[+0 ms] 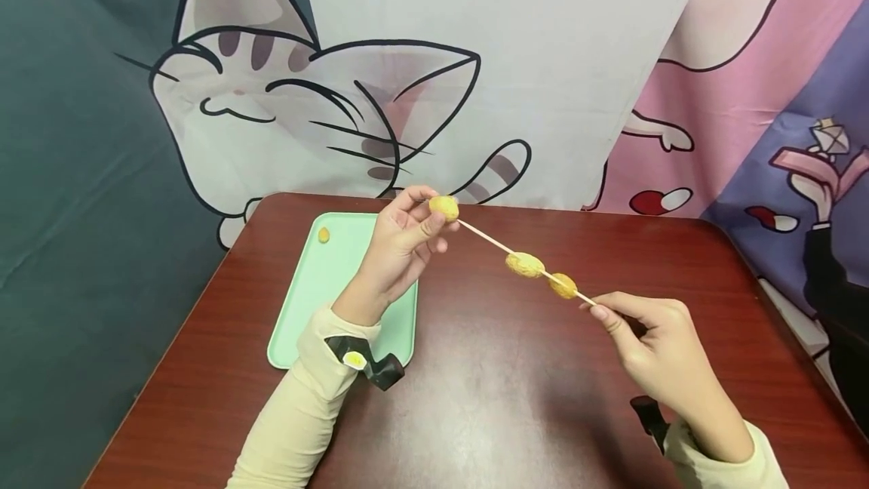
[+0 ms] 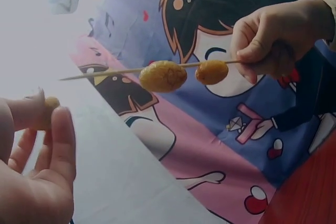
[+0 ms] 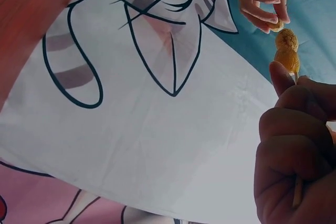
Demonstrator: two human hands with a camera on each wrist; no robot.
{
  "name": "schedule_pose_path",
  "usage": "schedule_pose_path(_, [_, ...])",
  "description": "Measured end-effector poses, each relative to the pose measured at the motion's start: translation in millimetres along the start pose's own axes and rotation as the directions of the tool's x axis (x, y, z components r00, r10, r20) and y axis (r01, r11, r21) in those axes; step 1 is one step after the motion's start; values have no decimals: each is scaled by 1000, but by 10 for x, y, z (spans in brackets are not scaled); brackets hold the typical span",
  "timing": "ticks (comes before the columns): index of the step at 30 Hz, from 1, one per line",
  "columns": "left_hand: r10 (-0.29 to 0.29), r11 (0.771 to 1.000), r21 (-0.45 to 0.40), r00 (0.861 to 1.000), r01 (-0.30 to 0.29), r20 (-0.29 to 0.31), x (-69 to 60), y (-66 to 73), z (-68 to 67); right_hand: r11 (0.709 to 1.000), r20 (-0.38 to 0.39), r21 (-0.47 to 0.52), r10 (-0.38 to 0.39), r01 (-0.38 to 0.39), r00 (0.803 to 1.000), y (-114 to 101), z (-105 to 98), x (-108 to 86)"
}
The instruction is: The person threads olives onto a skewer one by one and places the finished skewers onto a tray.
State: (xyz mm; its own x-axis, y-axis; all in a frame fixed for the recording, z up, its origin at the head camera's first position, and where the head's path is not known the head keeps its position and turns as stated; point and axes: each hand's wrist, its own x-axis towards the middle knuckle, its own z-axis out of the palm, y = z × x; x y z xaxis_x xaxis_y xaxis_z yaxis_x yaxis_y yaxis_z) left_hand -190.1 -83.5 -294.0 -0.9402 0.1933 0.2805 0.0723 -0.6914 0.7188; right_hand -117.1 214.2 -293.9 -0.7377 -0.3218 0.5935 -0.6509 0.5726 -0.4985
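My left hand pinches a small yellow potato between thumb and forefinger, raised over the tray's right side. My right hand holds the lower end of a thin wooden skewer, which slants up to the left. Threaded on it are two more wrinkled yellow potatoes, a larger one and a smaller one nearer the right hand. The bare pointed end lies close to the pinched potato; in the left wrist view a gap shows between them. Fingers partly hide the pinched potato in both wrist views.
A mint-green tray lies on the brown wooden table, partly behind the left forearm. One small yellow potato sits near the tray's far left corner. A cartoon-printed curtain hangs behind the table.
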Motion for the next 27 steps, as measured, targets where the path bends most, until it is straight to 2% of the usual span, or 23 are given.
schedule_pose_path(6, [-7, 1000, -6, 998, 7, 62, -41, 1, 22, 1000, 0, -22, 15, -15, 1000, -2, -21, -35])
schedule_pose_path(20, [16, 1000, 5, 996, -16, 87, -16, 1, 37, 996, -13, -86, 20, -21, 1000, -5, -20, -19])
schedule_pose_path(24, [44, 999, 2, 996, -45, 78, -22, -10, 29, 996, -8, -88, 20, -21, 1000, -22, -11, -16])
schedule_pose_path(27, [76, 996, 40, 995, -78, 64, -32, -25, 26, 996, 0, -84, 15, -15, 1000, -36, -3, -22])
